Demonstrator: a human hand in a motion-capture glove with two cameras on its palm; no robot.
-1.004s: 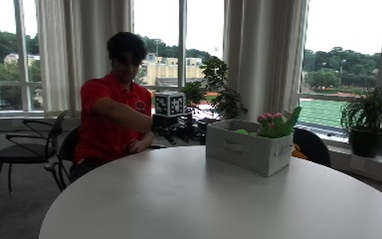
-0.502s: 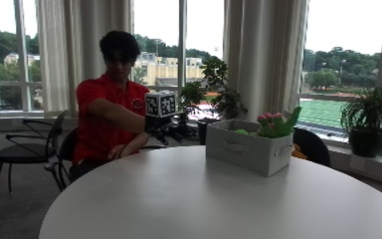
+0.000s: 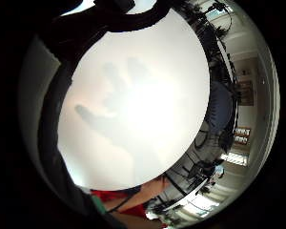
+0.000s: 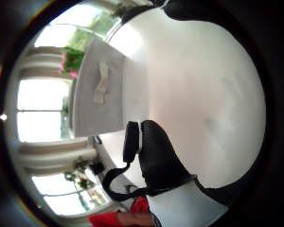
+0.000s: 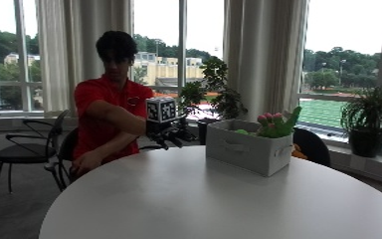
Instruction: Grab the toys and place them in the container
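From where I sit, the gloved fingers (image 5: 171, 141) hang spread and slack, pointing down, with nothing between them. The palm view at the little finger side backs this up: a splayed hand shadow falls on the bare white table (image 3: 148, 71), fingers apart. The right hand (image 5: 168, 134) floats left of centre in the outside view, above the table's (image 5: 197, 199) far edge, clear of the surface. In the thumb side palm view I see the black thumb (image 4: 158, 158) sticking out over the tabletop, touching nothing.

Just to the right of the hand, near centre frame, stands the grey container (image 5: 247, 148) on the table, apart from the glove. Toys (image 5: 274, 125) poke up from its right end, pink and green; I think they are plush, though I can't make out their shapes. The same pink and green shows at the box's (image 4: 102, 90) far rim in the thumb side view.

The bare left hand (image 5: 85, 162) sits low at the table's left edge, in the left of the frame.
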